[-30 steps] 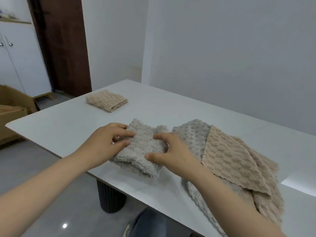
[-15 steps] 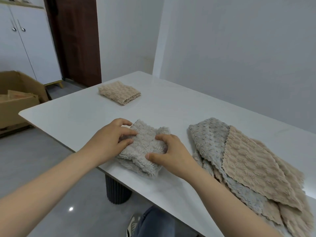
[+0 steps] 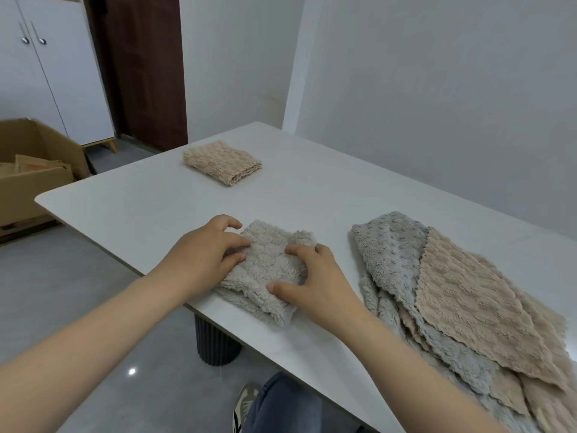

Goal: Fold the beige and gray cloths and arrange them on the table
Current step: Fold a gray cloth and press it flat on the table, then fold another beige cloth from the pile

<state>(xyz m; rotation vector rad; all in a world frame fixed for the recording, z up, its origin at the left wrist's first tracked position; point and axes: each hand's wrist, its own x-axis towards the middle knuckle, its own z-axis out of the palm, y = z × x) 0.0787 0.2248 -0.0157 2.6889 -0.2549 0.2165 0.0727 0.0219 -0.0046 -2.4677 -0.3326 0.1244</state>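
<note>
A folded gray cloth (image 3: 265, 271) lies near the front edge of the white table (image 3: 150, 207). My left hand (image 3: 204, 256) grips its left side, with curled fingers on top and the thumb against the edge. My right hand (image 3: 315, 281) holds its right side, fingers bent over the top and thumb along the front. A folded beige cloth (image 3: 223, 162) sits apart at the far left of the table. At the right lies a loose pile of unfolded cloths (image 3: 406, 267), gray ones with a beige cloth (image 3: 468, 298) on top.
The table's front edge runs right under my wrists, and a dark ribbed pedestal (image 3: 215, 342) stands below it. A cardboard box (image 3: 28, 173) sits on the floor at the left, before white cupboards and a brown door. A wall runs behind the table.
Both hands have slid the folded gray cloth to the left, opening a gap between it and the pile. The view has shifted as well.
</note>
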